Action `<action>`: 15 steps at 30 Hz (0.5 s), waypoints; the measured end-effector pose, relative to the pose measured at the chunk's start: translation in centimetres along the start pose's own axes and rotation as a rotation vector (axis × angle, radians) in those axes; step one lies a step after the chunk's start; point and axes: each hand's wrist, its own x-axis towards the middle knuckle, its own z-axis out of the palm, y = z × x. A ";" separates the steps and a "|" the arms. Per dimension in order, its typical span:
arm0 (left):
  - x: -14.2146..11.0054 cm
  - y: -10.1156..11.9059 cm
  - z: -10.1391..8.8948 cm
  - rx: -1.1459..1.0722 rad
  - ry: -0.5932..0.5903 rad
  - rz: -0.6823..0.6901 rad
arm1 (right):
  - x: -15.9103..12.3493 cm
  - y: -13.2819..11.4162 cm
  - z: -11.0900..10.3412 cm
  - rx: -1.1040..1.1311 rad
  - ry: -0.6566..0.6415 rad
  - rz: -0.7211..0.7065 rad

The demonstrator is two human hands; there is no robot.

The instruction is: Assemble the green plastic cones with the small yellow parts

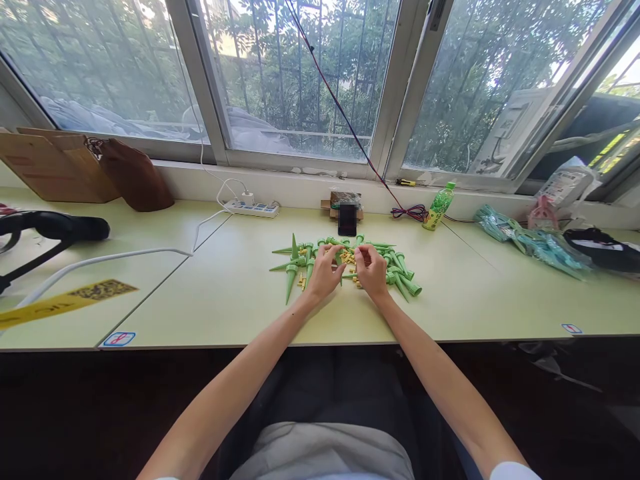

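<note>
Nearest, the tabletop's front edge [345,343], then a pale strip of tabletop [345,320] under the forearms. Now the left hand [326,273], fingers curved, thumb spread below; the right hand [371,270], fingers bunched in near the thumb. Whether either grips anything, I can't tell! Green spikes [291,283] flank both, yellow pieces [352,265] between, with tabletop stretching wide either side. Beyond, a phone [347,220] stands close behind, near the sill [300,180].
</note>
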 end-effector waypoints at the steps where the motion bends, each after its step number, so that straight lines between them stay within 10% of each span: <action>1: 0.0 -0.1 0.0 0.001 0.007 -0.005 | 0.0 0.0 0.0 -0.002 -0.001 0.002; 15: 0.1 0.0 -0.3 0.114 0.081 -0.100 | 0.1 0.3 0.0 -0.012 -0.063 -0.017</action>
